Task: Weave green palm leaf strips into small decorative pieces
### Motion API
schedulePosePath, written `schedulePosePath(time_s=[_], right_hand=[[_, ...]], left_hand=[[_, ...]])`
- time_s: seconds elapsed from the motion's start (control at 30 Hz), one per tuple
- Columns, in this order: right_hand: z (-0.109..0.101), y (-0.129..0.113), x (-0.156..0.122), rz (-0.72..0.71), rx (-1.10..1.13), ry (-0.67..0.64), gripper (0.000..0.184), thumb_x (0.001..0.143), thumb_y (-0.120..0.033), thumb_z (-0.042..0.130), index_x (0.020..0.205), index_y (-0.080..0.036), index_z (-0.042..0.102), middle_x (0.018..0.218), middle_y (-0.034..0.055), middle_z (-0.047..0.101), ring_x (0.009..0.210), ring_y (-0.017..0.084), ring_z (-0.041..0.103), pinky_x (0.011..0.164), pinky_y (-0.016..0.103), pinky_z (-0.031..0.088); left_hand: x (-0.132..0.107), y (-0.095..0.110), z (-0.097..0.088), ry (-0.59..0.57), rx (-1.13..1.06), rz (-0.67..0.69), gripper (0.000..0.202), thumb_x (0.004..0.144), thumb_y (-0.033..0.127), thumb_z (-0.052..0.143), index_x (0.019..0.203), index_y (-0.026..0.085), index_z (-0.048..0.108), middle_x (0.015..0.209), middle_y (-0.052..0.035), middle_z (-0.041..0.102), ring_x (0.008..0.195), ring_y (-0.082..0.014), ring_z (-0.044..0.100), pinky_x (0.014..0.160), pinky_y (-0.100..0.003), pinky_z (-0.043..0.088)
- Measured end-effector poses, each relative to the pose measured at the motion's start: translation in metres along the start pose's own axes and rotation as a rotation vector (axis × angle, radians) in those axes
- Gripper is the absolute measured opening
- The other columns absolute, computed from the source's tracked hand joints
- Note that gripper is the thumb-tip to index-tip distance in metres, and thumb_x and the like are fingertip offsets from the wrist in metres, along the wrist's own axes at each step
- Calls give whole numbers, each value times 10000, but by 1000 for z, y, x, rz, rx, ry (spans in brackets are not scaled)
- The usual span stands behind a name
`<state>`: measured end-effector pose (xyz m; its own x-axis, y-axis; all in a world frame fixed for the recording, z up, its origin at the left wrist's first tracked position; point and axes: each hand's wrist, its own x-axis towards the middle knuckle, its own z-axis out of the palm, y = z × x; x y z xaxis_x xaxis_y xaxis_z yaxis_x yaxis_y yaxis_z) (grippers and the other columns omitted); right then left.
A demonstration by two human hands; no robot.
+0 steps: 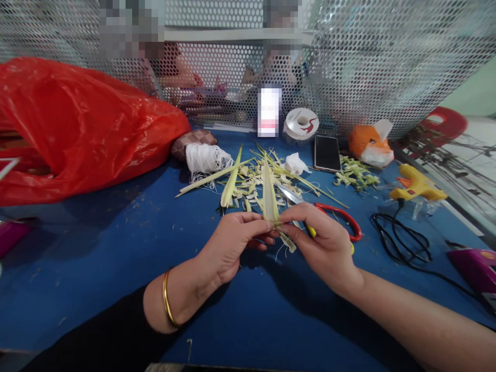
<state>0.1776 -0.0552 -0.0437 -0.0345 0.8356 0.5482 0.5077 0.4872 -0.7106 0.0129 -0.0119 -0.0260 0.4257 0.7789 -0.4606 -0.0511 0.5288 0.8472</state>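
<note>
A pale green pointed leaf (268, 188) stands upright between my hands, its tip pointing away from me. My left hand (240, 235) pinches its lower end between thumb and fingers. From the other side, my right hand (323, 237) pinches the same base, thumb against forefinger. Beyond them lies a heap of pale leaf scraps (250, 183), with another folded leaf piece (231, 188) on its left side. Scissors with red handles (354, 222) lie partly under my right hand, their blades (289, 194) among the scraps. Something yellow shows beneath that hand.
At left bulges a red plastic bag (93, 129). A white string spool (207, 157), ribbon roll (301, 124), phone (326, 153) and orange tissue pack (370, 142) line the back. A yellow glue gun (416, 185) with black cord lies right. People sit behind the perforated screen (228, 62).
</note>
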Motion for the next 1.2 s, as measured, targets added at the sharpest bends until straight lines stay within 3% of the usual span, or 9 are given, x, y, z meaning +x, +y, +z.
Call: schedulePosePath(time_s=[0.2, 0.4, 0.57, 0.8, 1.1, 1.2], right_hand=[[-7, 2, 4, -236, -193, -32, 173, 874, -100, 597, 929, -242, 678, 840, 37, 714, 799, 194, 674, 716, 335, 511], [-9, 4, 4, -300, -269, -23, 209, 883, -97, 559, 904, -258, 690, 839, 29, 723, 764, 189, 672, 719, 348, 497], [-7, 4, 2, -200, -193, -25, 166, 899, -107, 569, 900, -244, 663, 842, 34, 691, 802, 189, 656, 722, 347, 508], [-3, 2, 1, -17, -16, 2, 118, 898, -138, 579, 856, -228, 643, 840, 36, 628, 789, 189, 615, 723, 339, 505], [1, -1, -1, 191, 101, 12, 106, 864, -175, 613, 760, -193, 621, 746, 7, 617, 695, 150, 577, 672, 305, 471], [3, -1, -1, 319, 196, 78, 58, 811, -198, 675, 840, -198, 624, 763, 0, 634, 704, 147, 597, 659, 286, 497]], left_hand=[[-1, 1, -3, -61, -90, -64, 107, 686, 231, 727, 631, 142, 702, 645, -14, 654, 590, -92, 570, 543, -198, 425], [-1, 0, -3, -96, -90, -40, 117, 657, 231, 765, 748, 160, 746, 743, -25, 685, 714, -130, 619, 594, -217, 462], [-1, -1, -1, -67, -86, 1, 180, 613, 252, 813, 757, 153, 768, 789, -44, 711, 745, -148, 641, 675, -250, 488], [-1, -6, 2, 18, 0, 166, 118, 677, 262, 778, 752, 171, 782, 739, -31, 722, 716, -137, 628, 732, -258, 486], [-3, -6, 3, 55, 252, 305, 98, 689, 272, 781, 729, 183, 783, 713, -7, 723, 666, -138, 600, 633, -236, 445], [-1, -8, 3, 73, 266, 333, 98, 714, 274, 756, 721, 179, 781, 701, -16, 727, 661, -139, 613, 639, -234, 466]])
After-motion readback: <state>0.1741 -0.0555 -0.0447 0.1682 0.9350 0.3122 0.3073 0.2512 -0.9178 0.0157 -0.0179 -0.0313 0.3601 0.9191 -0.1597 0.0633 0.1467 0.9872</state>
